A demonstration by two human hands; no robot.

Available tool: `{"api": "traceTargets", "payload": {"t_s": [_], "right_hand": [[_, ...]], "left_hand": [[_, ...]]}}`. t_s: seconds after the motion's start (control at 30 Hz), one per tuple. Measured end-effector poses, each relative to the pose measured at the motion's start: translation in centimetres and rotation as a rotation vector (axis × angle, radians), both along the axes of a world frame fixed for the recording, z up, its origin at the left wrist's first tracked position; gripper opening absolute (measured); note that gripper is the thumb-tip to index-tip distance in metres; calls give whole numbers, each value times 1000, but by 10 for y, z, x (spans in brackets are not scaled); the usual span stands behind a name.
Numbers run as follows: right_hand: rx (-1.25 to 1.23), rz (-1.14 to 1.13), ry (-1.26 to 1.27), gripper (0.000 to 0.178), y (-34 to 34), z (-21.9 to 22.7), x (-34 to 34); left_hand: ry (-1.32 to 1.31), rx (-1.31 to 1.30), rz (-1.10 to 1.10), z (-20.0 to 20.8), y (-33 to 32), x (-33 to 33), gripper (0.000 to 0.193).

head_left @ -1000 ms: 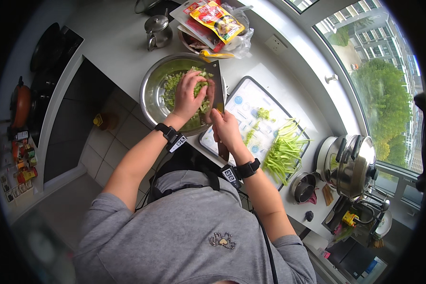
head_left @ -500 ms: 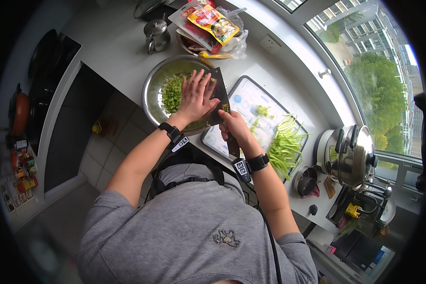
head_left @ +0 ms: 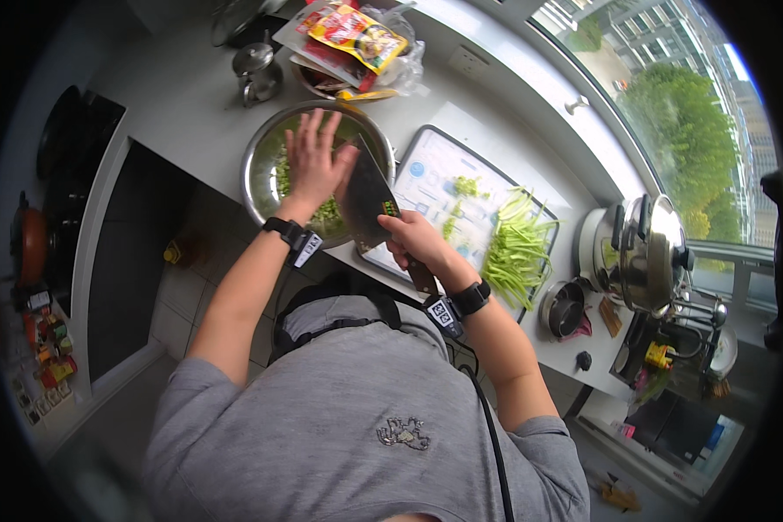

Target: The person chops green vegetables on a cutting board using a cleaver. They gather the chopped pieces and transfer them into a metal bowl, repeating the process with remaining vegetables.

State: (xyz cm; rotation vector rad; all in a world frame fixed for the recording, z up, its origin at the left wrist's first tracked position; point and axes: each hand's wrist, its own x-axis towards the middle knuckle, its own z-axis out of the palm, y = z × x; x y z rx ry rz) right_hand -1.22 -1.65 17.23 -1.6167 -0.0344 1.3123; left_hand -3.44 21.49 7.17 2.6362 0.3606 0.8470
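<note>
Over a steel mixing bowl [head_left: 254, 193], my right hand [head_left: 416, 240] grips the dark wooden handle of a cleaver [head_left: 370, 198]. Its broad blade is tilted above the bowl's right side. My left hand [head_left: 316, 167] hovers inside the rim with fingers spread, its thumb close to the blade; whether they touch I cannot tell. Finely chopped green stalks [head_left: 329, 214] lie in the bowl, partly hidden by that hand. To the right, a white cutting board [head_left: 439, 158] carries small chopped heaps [head_left: 466, 186] and a bunch of long green stalks [head_left: 518, 244].
Beyond the bowl stand a steel pot with a lid [head_left: 257, 74] and a pile of food packets [head_left: 357, 36]. On the right are a large steamer pot [head_left: 651, 252] and a small dark pan [head_left: 564, 311]. A window [head_left: 670, 130] lines the right side.
My left hand has lifted off the blade side, its fingers now raised and spread further left. The cleaver has turned slightly in my right hand. The whole view has shifted a little.
</note>
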Motion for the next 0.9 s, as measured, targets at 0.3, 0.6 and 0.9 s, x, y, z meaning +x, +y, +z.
{"api": "traceTargets", "payload": {"t_s": [0.3,0.6,0.9], "right_hand": [[-68,-401,-254,27,-119,-18,4],[-869,-96,-1052,21,-176,-66,37],[-676,147,-1319,12,-152,-85,35]], "left_hand": [[96,63,-66,12,37,-25,17],[391,-8,-211,-3,25,12,57],[221,-333,-292,34,-7,3,35]]}}
